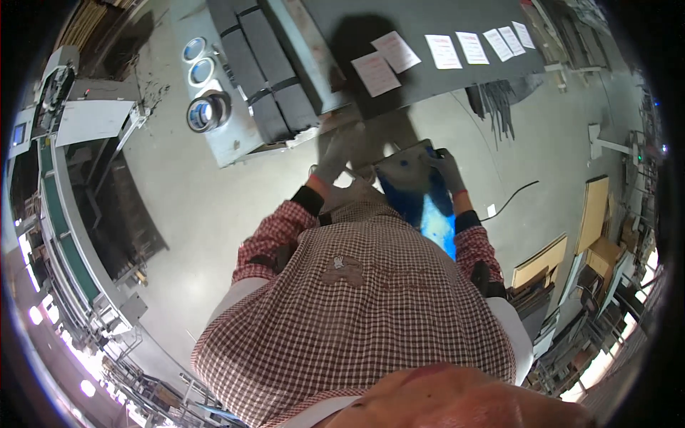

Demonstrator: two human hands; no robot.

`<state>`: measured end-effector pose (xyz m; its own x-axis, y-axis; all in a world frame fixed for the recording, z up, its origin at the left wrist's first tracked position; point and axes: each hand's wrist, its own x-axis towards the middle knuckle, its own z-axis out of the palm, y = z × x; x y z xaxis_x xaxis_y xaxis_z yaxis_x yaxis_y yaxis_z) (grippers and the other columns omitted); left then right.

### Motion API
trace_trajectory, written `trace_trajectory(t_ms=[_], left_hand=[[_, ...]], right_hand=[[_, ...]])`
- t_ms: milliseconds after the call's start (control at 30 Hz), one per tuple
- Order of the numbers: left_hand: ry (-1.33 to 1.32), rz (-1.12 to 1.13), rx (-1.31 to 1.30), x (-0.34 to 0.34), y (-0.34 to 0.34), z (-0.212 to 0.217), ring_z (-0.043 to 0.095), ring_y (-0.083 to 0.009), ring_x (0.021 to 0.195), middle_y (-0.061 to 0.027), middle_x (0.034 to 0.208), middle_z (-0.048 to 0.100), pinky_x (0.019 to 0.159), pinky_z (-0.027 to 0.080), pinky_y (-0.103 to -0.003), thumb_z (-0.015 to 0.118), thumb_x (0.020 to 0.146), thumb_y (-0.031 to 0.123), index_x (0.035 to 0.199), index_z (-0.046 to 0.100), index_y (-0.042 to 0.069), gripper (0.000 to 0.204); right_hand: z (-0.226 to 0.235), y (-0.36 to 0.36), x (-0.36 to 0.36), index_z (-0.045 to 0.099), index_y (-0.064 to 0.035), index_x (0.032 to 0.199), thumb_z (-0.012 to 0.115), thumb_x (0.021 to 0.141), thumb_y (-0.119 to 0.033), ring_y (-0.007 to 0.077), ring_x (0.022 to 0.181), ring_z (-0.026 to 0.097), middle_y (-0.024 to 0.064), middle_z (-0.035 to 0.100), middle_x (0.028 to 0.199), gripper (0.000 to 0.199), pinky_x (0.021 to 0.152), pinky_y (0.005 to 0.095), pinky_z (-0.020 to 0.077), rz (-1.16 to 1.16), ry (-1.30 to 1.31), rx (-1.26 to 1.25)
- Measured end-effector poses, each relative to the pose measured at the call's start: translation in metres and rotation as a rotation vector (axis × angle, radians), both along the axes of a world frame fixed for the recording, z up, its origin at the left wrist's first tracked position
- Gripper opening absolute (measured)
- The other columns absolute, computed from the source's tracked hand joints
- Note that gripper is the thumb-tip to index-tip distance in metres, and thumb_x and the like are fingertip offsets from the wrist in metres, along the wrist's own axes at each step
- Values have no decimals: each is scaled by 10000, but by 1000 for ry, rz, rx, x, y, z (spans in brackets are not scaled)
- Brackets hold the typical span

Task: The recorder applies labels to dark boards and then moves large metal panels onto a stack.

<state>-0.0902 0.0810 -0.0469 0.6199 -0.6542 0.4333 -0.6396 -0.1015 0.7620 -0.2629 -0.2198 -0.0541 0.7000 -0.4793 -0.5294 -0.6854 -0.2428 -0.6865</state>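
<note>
A flat panel with a glossy blue face (pixel 408 187) and a dark upper edge hangs tilted in front of my apron. My right hand (pixel 449 172), in a grey glove, has its fingers closed round the panel's upper right corner. On the other side, my left hand (pixel 334 158), also grey-gloved, reaches forward near the corner of the dark table (pixel 471 89). Its fingers blend into the shadow there, so their pose and anything in them are unclear. Small shiny bits show beside that hand, too blurred to name.
Printed white sheets (pixel 443 52) lie in a row on the table. To the left, rolls of tape (pixel 202 72) stand beside long dark strapped bundles (pixel 265 78). Dark strips (pixel 492 100) dangle off the table edge. A conveyor (pixel 68 242) runs at far left; boards (pixel 592 214) lean at right.
</note>
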Motion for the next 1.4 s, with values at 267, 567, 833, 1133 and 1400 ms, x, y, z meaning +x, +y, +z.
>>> trace_trajectory(t_ms=[267,567,833,1133,1400], left_hand=[[1517,192,-346,55,-69,9,560,-123,925,0,1054,610,752,450,-290,706,784,408,1191,557,71,549],[1628,140,-330,68,-58,-8,578,-192,1027,-86,1162,590,898,486,-324,663,848,203,1192,543,18,409],[1647,68,-340,63,-61,18,586,-208,998,-96,1131,598,878,488,-326,663,847,219,1189,540,8,421],[1629,13,-220,-39,-47,51,577,-146,836,-52,1028,618,693,481,-263,603,884,352,1205,561,39,450],[1174,-190,537,-63,-23,79,616,-255,925,-176,1041,638,794,488,-351,511,838,595,1109,604,-25,683]], right_hand=[[83,37,91,590,-16,904,727,761,-361,184,644,562,64,564,736,398,598,302,467,-281,-380,334],[37,82,162,614,-48,968,673,833,-324,159,597,562,39,634,807,312,553,268,463,-737,-631,1178],[21,70,159,602,-66,1025,642,855,-323,146,654,585,20,651,894,311,536,269,462,-719,-547,1157],[138,52,97,602,-27,993,618,859,-253,148,575,578,31,629,772,263,533,255,481,-140,-18,960],[150,26,123,500,-45,1132,605,763,-159,359,849,618,200,622,910,400,656,443,493,596,-248,-560]])
